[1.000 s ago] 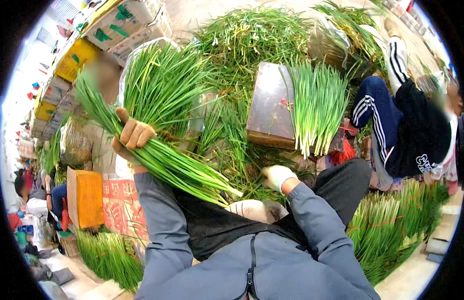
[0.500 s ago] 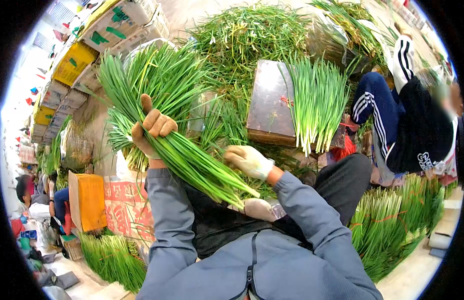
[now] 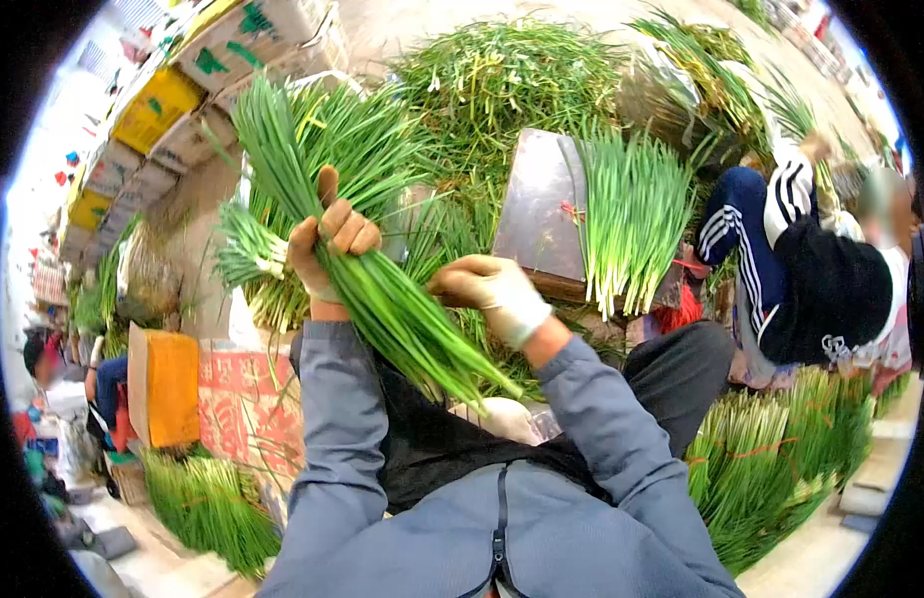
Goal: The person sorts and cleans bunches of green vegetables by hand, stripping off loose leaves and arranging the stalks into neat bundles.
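Illumination is bright and diffuse; the exact source cannot be determined. The far left margin is overexposed to near white. Glare lies as a pale sheen on the dark box (image 3: pixel 542 214), with shadow below its near edge. The black trousers (image 3: pixel 686 369) lose most fold detail. The bunch of green stalks (image 3: pixel 387 294) is well lit and reasonably clear. Wide-angle distortion tilts the stacked cartons (image 3: pixel 155 112); black corners enclose the round field, its rim fringed blue. A blurred patch covers the head of the seated person (image 3: pixel 831 289) at right.
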`<state>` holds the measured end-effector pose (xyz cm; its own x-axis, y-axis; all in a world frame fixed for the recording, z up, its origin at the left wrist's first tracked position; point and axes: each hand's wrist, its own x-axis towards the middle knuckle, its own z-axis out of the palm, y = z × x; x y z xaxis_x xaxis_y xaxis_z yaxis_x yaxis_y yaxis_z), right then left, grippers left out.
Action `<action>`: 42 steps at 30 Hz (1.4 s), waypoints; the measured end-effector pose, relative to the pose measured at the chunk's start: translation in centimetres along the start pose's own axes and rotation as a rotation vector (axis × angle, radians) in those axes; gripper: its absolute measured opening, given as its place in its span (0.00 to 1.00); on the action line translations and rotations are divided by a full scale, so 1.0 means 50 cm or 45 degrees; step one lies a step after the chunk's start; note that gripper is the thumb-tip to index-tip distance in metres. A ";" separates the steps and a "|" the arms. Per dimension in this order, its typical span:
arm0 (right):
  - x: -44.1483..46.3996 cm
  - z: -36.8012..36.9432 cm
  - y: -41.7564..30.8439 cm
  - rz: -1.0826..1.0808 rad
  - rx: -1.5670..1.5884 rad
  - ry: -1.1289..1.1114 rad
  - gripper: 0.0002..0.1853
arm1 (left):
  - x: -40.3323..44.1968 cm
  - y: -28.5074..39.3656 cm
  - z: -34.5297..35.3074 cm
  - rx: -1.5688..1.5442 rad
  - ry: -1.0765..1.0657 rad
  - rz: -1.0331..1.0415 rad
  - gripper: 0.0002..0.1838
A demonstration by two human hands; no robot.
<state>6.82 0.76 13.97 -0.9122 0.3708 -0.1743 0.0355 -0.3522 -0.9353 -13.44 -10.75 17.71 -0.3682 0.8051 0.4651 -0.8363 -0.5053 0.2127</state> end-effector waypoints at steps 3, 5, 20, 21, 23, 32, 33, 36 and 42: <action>-0.044 -0.078 0.036 0.111 0.258 0.444 0.13 | -0.006 0.034 -0.003 0.257 0.200 0.112 0.32; -0.100 -0.119 0.031 -0.021 0.005 0.343 0.12 | -0.003 0.055 -0.011 0.328 0.285 0.178 0.32; -0.148 -0.065 0.309 0.420 -1.773 -0.613 0.14 | 0.006 0.078 -0.037 0.715 0.989 0.669 0.16; -0.168 -0.072 0.275 0.340 -1.763 -0.577 0.20 | 0.008 0.093 -0.041 0.599 0.910 0.662 0.13; -0.163 -0.036 0.176 0.322 -1.593 -0.352 0.31 | -0.003 0.094 -0.036 0.846 0.949 0.618 0.10; -0.070 0.065 0.124 -0.285 -1.037 -0.013 0.17 | 0.020 0.072 -0.070 0.608 1.078 0.741 0.13; -0.087 0.047 0.140 -0.166 -1.139 -0.077 0.17 | 0.016 0.076 -0.072 0.577 1.071 0.761 0.14; -0.098 -0.031 0.213 0.184 -1.568 -0.312 0.26 | 0.017 0.090 -0.070 0.559 1.107 0.794 0.12; -0.022 0.031 0.085 -0.264 -1.030 0.050 0.50 | 0.021 0.066 -0.079 0.634 1.106 0.804 0.07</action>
<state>7.32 -2.46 10.66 -0.9182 0.3951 0.0289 0.1645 0.4466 -0.8795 -18.19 -10.33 15.51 -0.9726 0.2139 -0.0913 -0.2281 -0.7998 0.5552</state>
